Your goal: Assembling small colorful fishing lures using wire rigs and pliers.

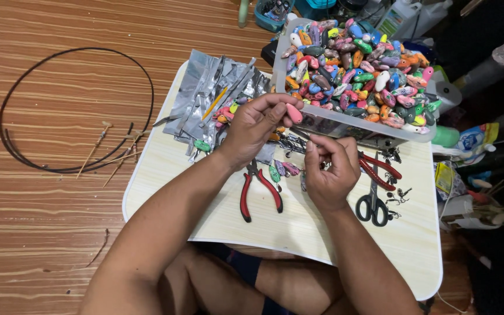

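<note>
- On the pale wooden lap board [298,233], a clear plastic tub of multicoloured oval beads [357,70] sits within reach.
- Red-handled pliers [261,189] lie ready between the arms.
- Left hand [252,125] pinches a pink oval bead [293,113], lifted clear.
- Right hand [328,172] is curled shut; contents hidden.

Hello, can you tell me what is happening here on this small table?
A person sits at a low table. The left hand pinches a pink oval bead, and the right hand holds something small I cannot make out. A clear tray of colourful beads stands behind; red-handled pliers and scissors lie near the hands.
</note>
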